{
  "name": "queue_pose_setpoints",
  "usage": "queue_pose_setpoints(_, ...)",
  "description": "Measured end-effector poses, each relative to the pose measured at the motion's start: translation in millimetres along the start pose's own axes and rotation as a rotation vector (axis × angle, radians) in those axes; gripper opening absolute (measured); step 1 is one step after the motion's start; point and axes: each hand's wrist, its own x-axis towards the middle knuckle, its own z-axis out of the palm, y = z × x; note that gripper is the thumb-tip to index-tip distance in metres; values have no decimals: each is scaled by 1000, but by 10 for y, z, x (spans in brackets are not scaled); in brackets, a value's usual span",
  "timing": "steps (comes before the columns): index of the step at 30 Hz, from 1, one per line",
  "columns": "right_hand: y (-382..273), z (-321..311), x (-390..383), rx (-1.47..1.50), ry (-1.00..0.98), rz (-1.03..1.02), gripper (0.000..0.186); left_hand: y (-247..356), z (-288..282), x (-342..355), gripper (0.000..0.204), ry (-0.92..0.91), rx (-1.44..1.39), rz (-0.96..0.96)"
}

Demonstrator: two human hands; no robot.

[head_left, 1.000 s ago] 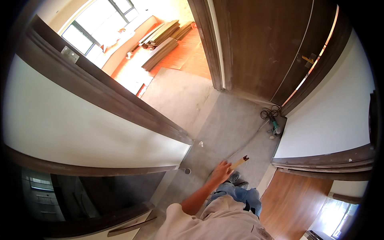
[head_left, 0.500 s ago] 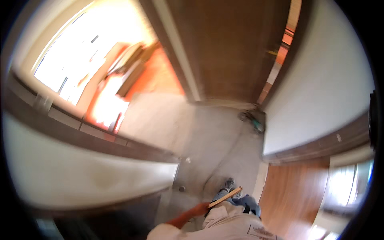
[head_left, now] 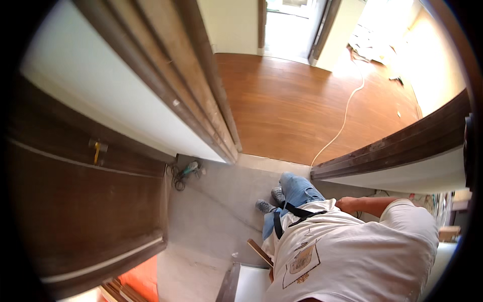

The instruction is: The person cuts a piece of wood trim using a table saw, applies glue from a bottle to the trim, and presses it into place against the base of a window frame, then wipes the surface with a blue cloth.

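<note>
A narrow wooden strip juts out from my left side, low in the view. My left hand is wrapped round its near end and mostly hidden by my white shirt. My right hand hangs beside my right hip, close to my jeans. Its fingers are turned away, so their position does not show. Both of my shoes stand on the grey concrete floor.
A teal power tool with a coiled dark cord lies by the brown door. Ahead, a doorway with dark frames opens onto wood flooring. A pale cable crosses it. A white wall end stands near my left side.
My view has swung to the right, so the doorway with wood flooring is now ahead. The door and power tool have shifted left in view. The strip stays in my left hand.
</note>
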Motion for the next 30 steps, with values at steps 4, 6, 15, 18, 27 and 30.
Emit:
queue_pose_setpoints(4,-478,-503,-402,16,-268,154,33,270,-337,227,27,-15,83,6)
queue_pose_setpoints(6,-323,-415,-483,72,-266,67,35,439,-412,333,26,-36,124,12)
queue_pose_setpoints(15,506,-1703,534,280,-341,-17,35,1593,-141,802,24,-30,202,4)
queue_pose_setpoints(18,890,-2441,1217,377,116,-73,31,2096,119,888,23,-10,208,-14)
queue_pose_setpoints(27,2447,-4102,2344,512,609,201,28,4447,878,1405,25,2,247,85)
queue_pose_setpoints(30,3036,-4670,2105,537,709,151,30,4854,921,1971,26,114,245,116)
